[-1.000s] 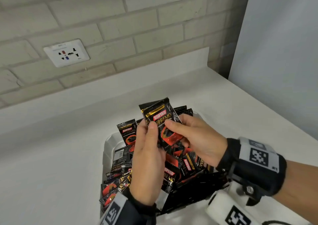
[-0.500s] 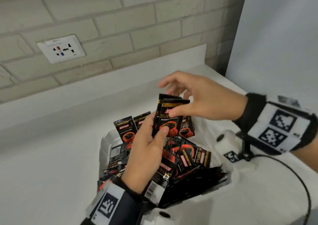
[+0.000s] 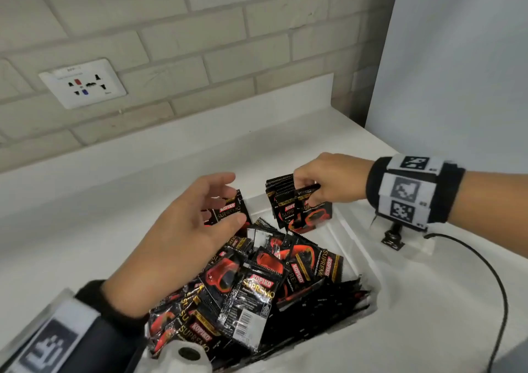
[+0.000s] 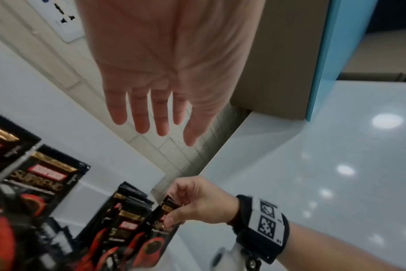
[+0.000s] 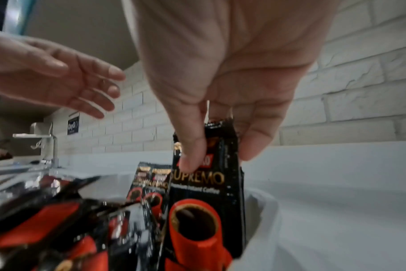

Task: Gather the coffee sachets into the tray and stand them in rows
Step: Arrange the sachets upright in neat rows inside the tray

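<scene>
Right hand (image 3: pixel 331 182) pinches a sachet (image 3: pixel 313 211) upright at the tray's (image 3: pixel 351 238) far corner; left hand (image 3: pixel 183 235) hovers spread, empty; next, seat it against the standing row (image 3: pixel 281 201)

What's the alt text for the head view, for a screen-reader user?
A right hand pinches the top of an upright coffee sachet at the far end of a white tray, beside other standing sachets. The open left hand hovers over a loose pile of sachets filling the tray, on a white counter below a brick wall.
</scene>
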